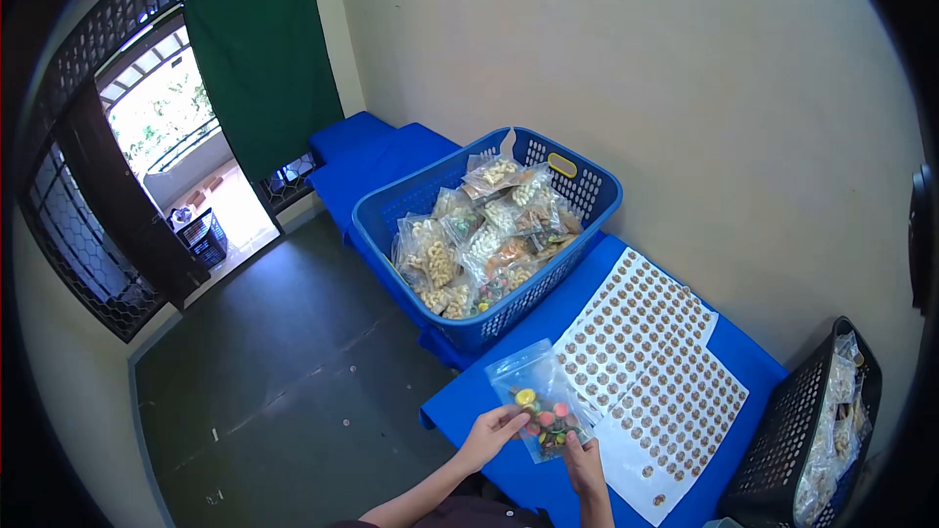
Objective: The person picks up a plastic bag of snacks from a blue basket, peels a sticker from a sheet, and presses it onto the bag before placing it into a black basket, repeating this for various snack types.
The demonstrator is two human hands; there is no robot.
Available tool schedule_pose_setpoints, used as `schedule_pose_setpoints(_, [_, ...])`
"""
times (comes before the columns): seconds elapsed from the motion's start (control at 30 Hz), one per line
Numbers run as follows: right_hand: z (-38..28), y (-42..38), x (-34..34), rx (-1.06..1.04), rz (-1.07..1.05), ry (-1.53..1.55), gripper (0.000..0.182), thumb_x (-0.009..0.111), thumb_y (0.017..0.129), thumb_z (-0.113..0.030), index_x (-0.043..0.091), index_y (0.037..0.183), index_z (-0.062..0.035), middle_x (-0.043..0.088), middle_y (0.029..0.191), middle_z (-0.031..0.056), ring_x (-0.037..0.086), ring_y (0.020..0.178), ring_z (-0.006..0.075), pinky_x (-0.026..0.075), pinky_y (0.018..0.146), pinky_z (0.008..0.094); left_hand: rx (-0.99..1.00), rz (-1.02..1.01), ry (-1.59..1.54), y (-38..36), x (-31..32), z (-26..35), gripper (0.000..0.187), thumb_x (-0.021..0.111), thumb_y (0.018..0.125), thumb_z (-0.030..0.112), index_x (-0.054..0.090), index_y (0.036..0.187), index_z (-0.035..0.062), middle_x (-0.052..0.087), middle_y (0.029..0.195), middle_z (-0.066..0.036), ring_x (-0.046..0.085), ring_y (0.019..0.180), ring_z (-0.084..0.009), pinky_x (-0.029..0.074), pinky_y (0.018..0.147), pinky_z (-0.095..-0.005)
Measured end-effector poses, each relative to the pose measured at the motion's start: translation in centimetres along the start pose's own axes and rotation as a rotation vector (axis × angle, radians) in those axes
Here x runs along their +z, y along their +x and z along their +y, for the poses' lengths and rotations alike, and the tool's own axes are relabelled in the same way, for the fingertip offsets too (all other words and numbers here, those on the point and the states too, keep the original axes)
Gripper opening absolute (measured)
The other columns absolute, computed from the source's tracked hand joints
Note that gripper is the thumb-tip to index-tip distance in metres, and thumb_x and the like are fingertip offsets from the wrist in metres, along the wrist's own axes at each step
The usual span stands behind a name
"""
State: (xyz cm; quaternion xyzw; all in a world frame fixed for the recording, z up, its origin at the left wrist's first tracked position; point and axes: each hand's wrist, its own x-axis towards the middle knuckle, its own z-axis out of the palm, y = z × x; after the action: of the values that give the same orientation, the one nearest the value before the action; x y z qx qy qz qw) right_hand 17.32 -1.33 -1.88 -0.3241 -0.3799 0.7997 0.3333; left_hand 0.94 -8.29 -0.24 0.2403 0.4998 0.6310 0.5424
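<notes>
Between my two hands is a clear zip bag (544, 387) with colourful round candies in its lower half, held above the front of the blue-covered table. My left hand (492, 438) pinches the bag's left side, thumb and fingers closed on it. At the lower right edge, my right hand (585, 464) grips the same bag between thumb and fingers. Sheets of round stickers (646, 372) lie just right of and behind the bag, printed with many small brown designs.
A large blue basket (469, 332) full of bagged snacks stands on the blue cloth (469, 396) behind my hands. A dark basket (782, 430) with more clear bags is at the right. A wall rises behind; an open doorway (186, 147) is far left.
</notes>
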Motion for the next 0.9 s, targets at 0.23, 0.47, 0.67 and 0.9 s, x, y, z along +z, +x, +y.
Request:
schedule_pose_setpoints(0.23, [-1.0, -2.5, -3.6, 0.007, -0.171, -0.244, 0.023, 0.056, 0.084, -0.020, 0.060, 0.089, 0.0019, 0.061, 0.079, 0.0066, 0.054, 0.073, 0.0113, 0.042, 0.068, 0.0258, 0.193, -0.020, 0.231, -0.3, 2.5, 0.2, 0.022, 0.053, 0.087, 0.015, 0.056, 0.101, -0.0016, 0.059, 0.087, -0.003, 0.054, 0.082, -0.0072, 0.045, 0.072, -0.0206])
schedule_pose_setpoints(0.47, [-0.5, -4.7, -3.9, -0.040, -0.089, -0.350, 0.021, 0.055, 0.085, -0.019, 0.060, 0.086, 0.0021, 0.061, 0.075, 0.0063, 0.055, 0.069, 0.0120, 0.043, 0.066, 0.0253, -0.018, -0.065, 0.023, -2.8, 4.9, -1.4, 0.025, 0.056, 0.085, 0.015, 0.055, 0.104, -0.0007, 0.060, 0.090, -0.004, 0.055, 0.083, -0.0081, 0.045, 0.072, -0.0224])
schedule_pose_setpoints(0.67, [-2.1, -7.8, -4.2, -0.052, -0.051, -0.437, 0.024, 0.055, 0.085, -0.022, 0.061, 0.085, 0.0007, 0.059, 0.073, 0.0034, 0.052, 0.069, 0.0083, 0.041, 0.064, 0.0225, -0.057, -0.188, 0.117, -2.3, 5.8, -2.5, 0.025, 0.059, 0.083, 0.016, 0.056, 0.103, 0.0020, 0.059, 0.090, -0.002, 0.055, 0.081, -0.0076, 0.045, 0.070, -0.0214])
schedule_pose_setpoints(0.9, [-0.7, -9.1, -7.2, -0.115, 0.072, -0.324, 0.030, 0.052, 0.087, -0.030, 0.060, 0.085, -0.0009, 0.059, 0.072, 0.0039, 0.052, 0.068, 0.0094, 0.041, 0.064, 0.0231, -0.218, -0.301, -0.003, -1.3, 9.3, -3.7, 0.027, 0.058, 0.084, 0.017, 0.054, 0.106, 0.0029, 0.059, 0.091, -0.003, 0.055, 0.080, -0.0087, 0.045, 0.071, -0.0226])
